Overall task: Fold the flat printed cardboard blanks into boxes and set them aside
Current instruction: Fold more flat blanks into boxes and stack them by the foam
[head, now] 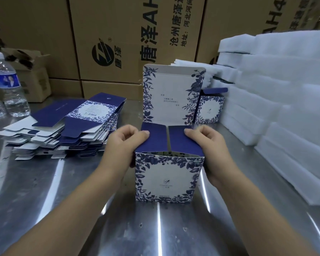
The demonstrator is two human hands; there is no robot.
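Left hand (122,145) and right hand (210,147) curl fingers (132,130) inward

The room is bright, with even light from above. The shiny metal bench (44,191) throws back long white streaks of glare. The white foam (294,71) on the right is so bright it looks washed out. Shadows are soft. The box (163,178) in the middle is sharp. The bottle (7,84) at the left edge looks blurry and bent.
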